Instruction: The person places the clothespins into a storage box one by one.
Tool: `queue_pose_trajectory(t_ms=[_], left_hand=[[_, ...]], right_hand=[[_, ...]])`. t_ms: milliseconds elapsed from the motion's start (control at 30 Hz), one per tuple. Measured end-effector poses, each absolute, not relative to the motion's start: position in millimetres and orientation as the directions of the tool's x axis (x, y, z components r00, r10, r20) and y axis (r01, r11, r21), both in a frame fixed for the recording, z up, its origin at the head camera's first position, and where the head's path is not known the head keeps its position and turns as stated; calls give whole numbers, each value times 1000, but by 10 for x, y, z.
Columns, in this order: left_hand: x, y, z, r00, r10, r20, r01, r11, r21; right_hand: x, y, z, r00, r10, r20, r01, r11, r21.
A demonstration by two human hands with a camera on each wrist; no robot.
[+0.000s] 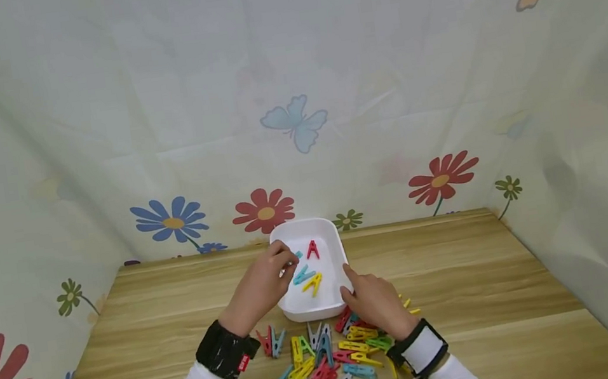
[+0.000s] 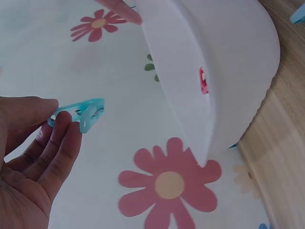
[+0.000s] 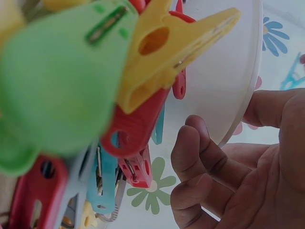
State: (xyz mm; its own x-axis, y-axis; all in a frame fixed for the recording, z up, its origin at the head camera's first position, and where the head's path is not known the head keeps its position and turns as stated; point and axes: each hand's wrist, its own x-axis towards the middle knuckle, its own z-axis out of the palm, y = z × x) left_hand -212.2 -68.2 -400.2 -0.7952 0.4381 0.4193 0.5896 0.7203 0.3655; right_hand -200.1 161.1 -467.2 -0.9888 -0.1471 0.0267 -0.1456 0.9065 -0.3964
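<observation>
- My left hand [image 1: 261, 285] pinches a teal clothespin [image 1: 294, 258] between thumb and fingers, above the left rim of the white tray [image 1: 297, 309]; the left wrist view shows the same teal peg [image 2: 78, 112] at my fingertips [image 2: 66, 131], not touching the tray wall [image 2: 228, 71].
- Long axis of that held peg runs roughly left-right in the head view, free end pointing right, over the tray's inside.
- My right hand [image 1: 373, 299] rests at the tray's near right corner, index finger against the right rim; the other fingers are curled loosely; the right wrist view shows the curled fingers [image 3: 200, 157] beside the rim, holding nothing that I can see.
- Tray sits at the far middle of the wooden table [image 1: 496, 292], close to the far edge.
- Inside the tray: red peg [image 1: 312, 249] at the far end, teal peg [image 1: 303, 274] mid, yellow peg [image 1: 313, 284] nearer me, both lying diagonally.
- Loose pile of pegs [image 1: 326, 359] on the table by the near edge, just in front of the tray: red, yellow, teal, grey, green, pointing every way.
- Black wristband [image 1: 224, 350] on the left wrist has a small red tag; its writing is too small to read. White-and-black band [image 1: 420, 350] on the right wrist.
- Floral curtain [image 1: 295, 120] with butterflies backs the table.
</observation>
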Motion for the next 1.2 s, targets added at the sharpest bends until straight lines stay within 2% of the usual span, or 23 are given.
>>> queue_pose_trajectory(t_ms=[233,367,667,967,1067,1200], left_hand=[[-2351,-585,-4099,-835,418,358,543,727,419],[-2398,-580,-4187,-864,405,300,500,762,412],[-2328,-712,-4280,-915,319,246,397,817,419],[-2233,-877,-4424,-978,156,139,209,772,601],[-2226,-873,-4526,-988,132,80,153,769,621],[-2236,-862,-4618,-990,131,57,139,784,605]], right_hand=[[-2005,1619,-4678,-989,-146,36,-149,907,-394],[-1998,1611,-4689,-988,-148,33,-149,908,-392],[-1993,1611,-4659,-987,-154,35,-155,906,-394],[-2013,1603,-4635,-989,-145,39,-148,914,-377],[-2009,1600,-4634,-988,-150,32,-151,915,-375],[-2002,1598,-4616,-989,-148,17,-143,915,-377]])
